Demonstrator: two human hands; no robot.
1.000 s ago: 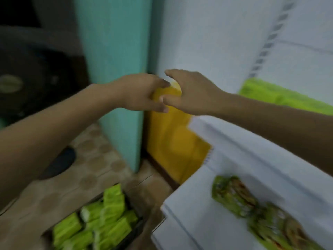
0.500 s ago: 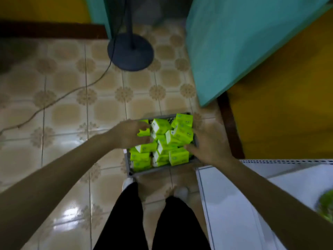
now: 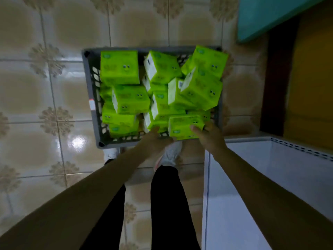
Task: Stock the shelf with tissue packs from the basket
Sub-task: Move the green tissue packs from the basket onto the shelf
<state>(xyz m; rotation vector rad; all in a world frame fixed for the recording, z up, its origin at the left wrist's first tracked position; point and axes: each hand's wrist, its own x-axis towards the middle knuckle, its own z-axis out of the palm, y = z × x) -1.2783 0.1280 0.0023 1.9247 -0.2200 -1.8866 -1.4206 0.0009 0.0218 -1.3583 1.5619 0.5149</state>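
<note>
**A:** Which one comes out next?

**B:** The tissue pack (image 3: pixel 182 126) at the near right corner of the basket (image 3: pixel 91 87). It lies on top of the heap, its long axis along the near rim.

**A:** And the hands?

**B:** The right hand (image 3: pixel 210 137) pinches its right end, one finger over the top face. The left hand (image 3: pixel 155 139) reaches its left end; whether it grips or only touches, I cannot tell.

**A:** Which way then?

**B:** The white shelf (image 3: pixel 270 177) stands just right of the basket, nearer the right hand. I'd judge lift, then swing right.
</note>
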